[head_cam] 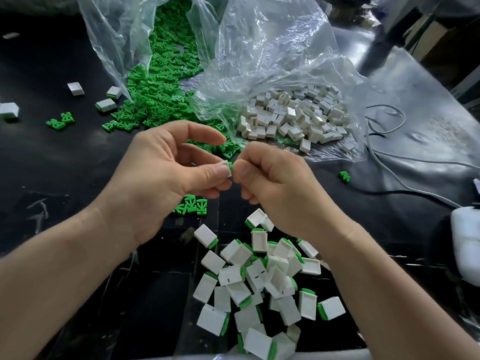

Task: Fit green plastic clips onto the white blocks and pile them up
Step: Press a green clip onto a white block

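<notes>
Head view: left hand curled, thumb and fingers pinching a small white block — forefinger arched free above it. Right hand closed tight, thumb and forefinger nipping a green clip, which touches the block's end. Both are held above the black table. Nearer the person lies a pile of clipped blocks; farther off, loose green clips spill from a clear bag — bare white blocks heaped beside them.

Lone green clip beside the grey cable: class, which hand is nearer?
Right. The right hand sits left of the clip; the left hand lies farther left.
</notes>
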Demonstrator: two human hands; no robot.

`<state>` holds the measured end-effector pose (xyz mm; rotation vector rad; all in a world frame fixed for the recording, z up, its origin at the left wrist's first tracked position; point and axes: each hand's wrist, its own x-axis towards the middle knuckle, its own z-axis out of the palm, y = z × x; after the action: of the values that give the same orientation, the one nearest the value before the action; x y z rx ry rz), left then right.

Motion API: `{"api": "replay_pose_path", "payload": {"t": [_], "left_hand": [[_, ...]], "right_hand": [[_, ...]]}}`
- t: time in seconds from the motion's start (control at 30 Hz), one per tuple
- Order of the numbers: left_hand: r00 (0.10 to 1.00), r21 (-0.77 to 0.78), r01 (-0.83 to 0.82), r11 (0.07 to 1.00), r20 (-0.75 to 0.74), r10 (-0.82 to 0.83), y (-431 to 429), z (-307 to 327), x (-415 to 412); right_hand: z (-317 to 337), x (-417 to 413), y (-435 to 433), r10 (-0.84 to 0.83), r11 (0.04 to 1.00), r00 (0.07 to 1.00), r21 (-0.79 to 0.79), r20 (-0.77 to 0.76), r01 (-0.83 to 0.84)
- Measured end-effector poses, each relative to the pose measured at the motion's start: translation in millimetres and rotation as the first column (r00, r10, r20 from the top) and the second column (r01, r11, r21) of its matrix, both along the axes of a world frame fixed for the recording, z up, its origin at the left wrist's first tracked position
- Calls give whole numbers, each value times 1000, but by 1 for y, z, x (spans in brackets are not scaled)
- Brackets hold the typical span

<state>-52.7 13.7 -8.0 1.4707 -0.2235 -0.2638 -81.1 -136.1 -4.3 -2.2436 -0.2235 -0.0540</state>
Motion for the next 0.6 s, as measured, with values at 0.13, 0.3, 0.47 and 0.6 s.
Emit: {"api": "replay_pose_path", "payload": {"t": [0.13,0.3,0.47,0.6], "left_hand": [[994,104,33,994,96,-43,2,3,-3],[983,161,82,984,150,-107,4,6,-4],[997,-85,5,996,72,1,0,2,1],[998,-142,36,989,50,-29,-3,1,-3]], "right_hand": [[1,-2,-2,81,990,995,-117,61,-74],[-1,-2,-3,117,982,987,-164,113,-98],[2,1,-6,44,903,970,424,-240,64],[-1,1,5,346,695,819,711,-458,104]]}}
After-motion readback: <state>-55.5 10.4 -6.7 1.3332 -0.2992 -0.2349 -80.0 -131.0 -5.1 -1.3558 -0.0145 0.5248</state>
